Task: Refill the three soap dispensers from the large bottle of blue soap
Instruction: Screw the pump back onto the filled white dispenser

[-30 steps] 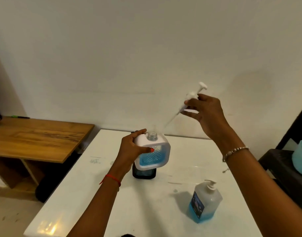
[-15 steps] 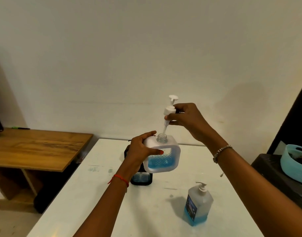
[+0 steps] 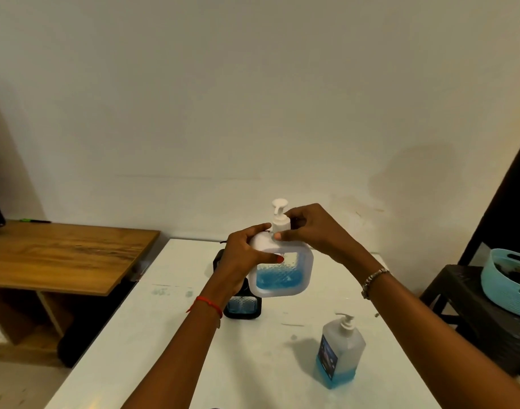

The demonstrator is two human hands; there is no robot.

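Spanning the lower frame, white worktop [image 3: 176, 358] with smudges; wooden worktop [image 3: 64, 255] to its left, lower shelf under it. Dark stand [image 3: 471, 308] at right edge carrying teal basket [image 3: 502, 290], contents too dark to tell. White square dispenser [image 3: 282, 280] held in the air above the white worktop, roughly upright, blue soap filling about its lower half. Left grip [image 3: 241, 261] wraps its left shoulder, thumb across the front, fingers behind. Clear pump bottle [image 3: 340, 354] stands near right on the worktop, well apart from the hands, thin blue layer at its bottom, dark label facing left. Black dispenser [image 3: 242, 309] stands behind the left wrist, mostly blocked by it, only lower part with blue window showing. Pump head [image 3: 279, 215] now sits on the white dispenser's neck; half a second ago it was above the neck with only the tube in, a second ago off to the right and tilted. Right grip [image 3: 313, 231] pinches the pump collar, lower than before. Bracelet [image 3: 373, 278] on right wrist, red thread [image 3: 209, 304] on left. Green pen [image 3: 34, 221] on far wooden worktop.
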